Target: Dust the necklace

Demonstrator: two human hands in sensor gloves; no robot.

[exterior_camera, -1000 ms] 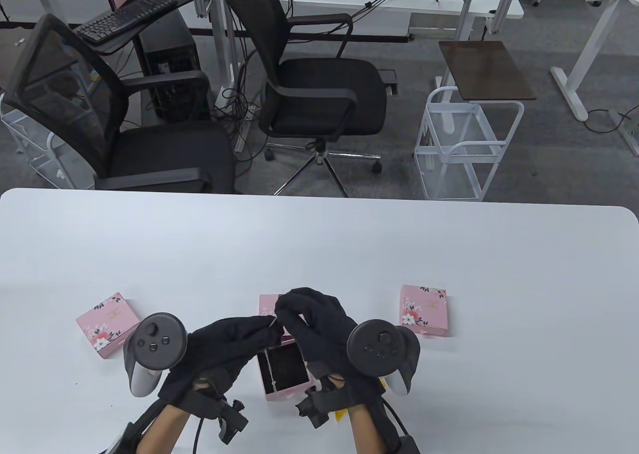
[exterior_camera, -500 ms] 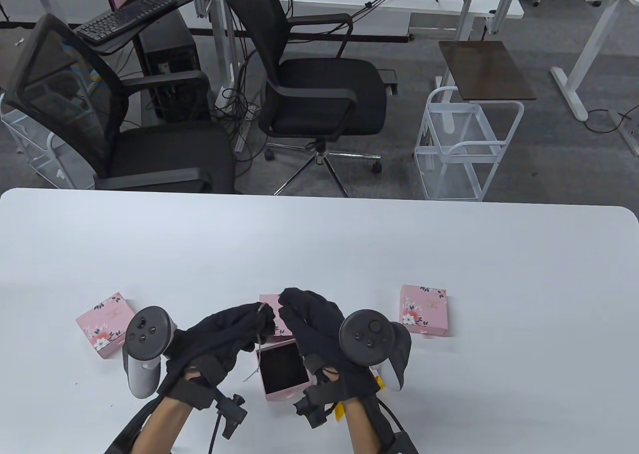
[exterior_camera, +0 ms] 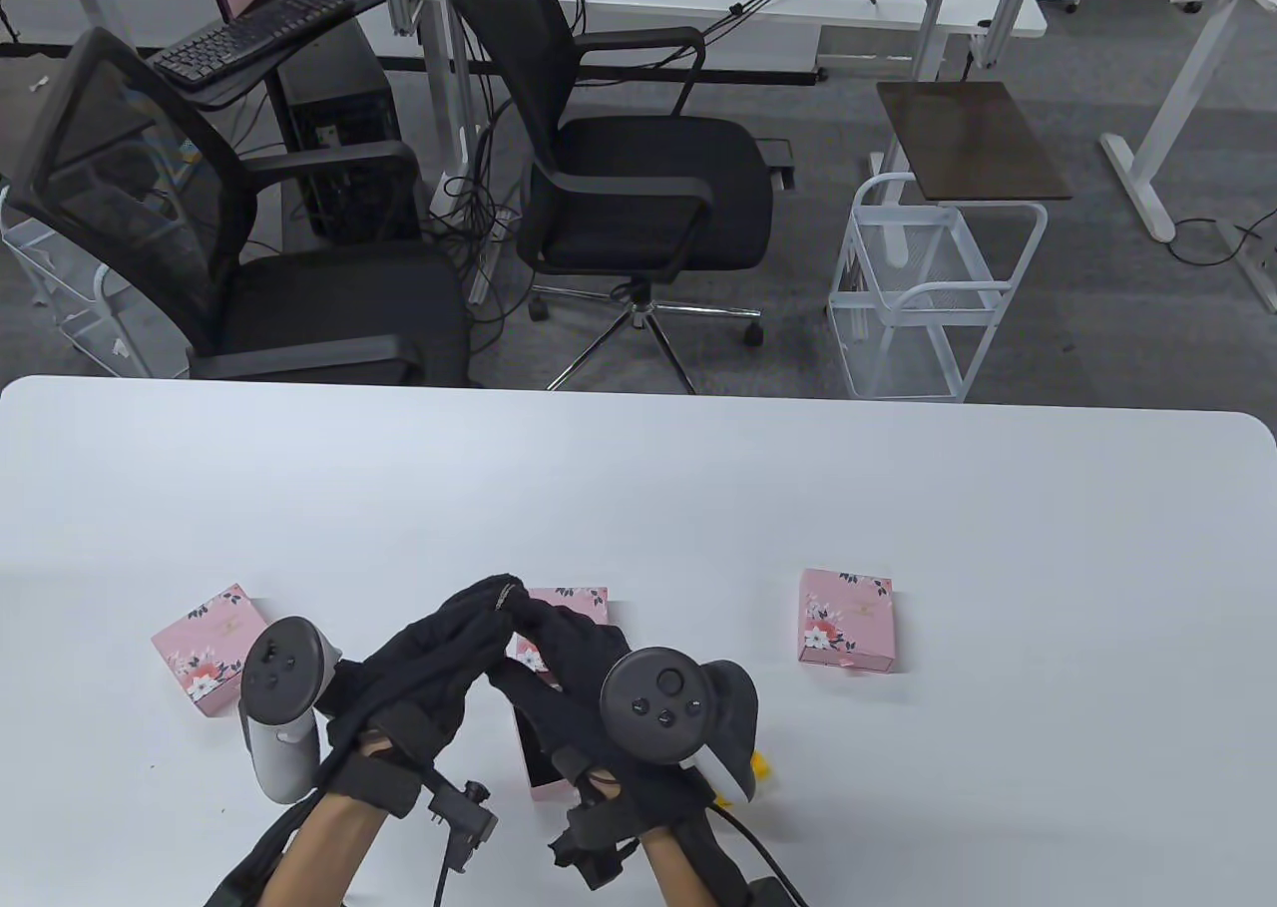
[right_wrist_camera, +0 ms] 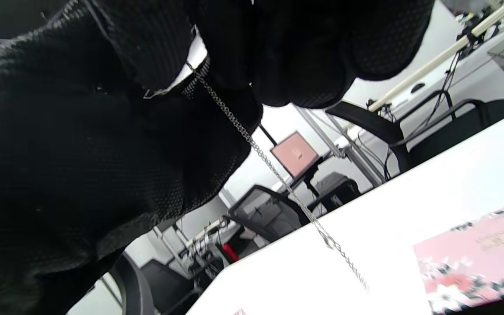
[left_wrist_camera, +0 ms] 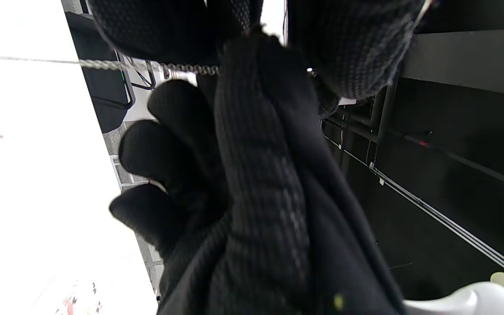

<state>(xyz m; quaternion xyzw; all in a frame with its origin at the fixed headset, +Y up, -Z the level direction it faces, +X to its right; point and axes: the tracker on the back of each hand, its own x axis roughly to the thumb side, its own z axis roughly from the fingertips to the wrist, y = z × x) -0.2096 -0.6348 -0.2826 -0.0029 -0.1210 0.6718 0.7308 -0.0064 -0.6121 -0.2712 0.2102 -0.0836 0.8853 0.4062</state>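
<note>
The necklace, a thin silver chain, is held above the table where both sets of fingertips meet. My left hand, with dark fabric that looks like a cloth draped over it, pinches the necklace. My right hand pinches it from the other side. In the right wrist view the necklace hangs slanting down towards the table. The open pink box lies under my right hand, mostly hidden. Its floral lid lies just behind the fingers.
Two closed pink floral boxes lie on the white table, one at the left and one at the right. A small yellow item shows beside my right wrist. Office chairs and a white wire cart stand beyond the far edge.
The chain has come out of the open box and is now gathered at the fingertips. My right hand has shifted left over the box, covering it. My left hand rose slightly.
</note>
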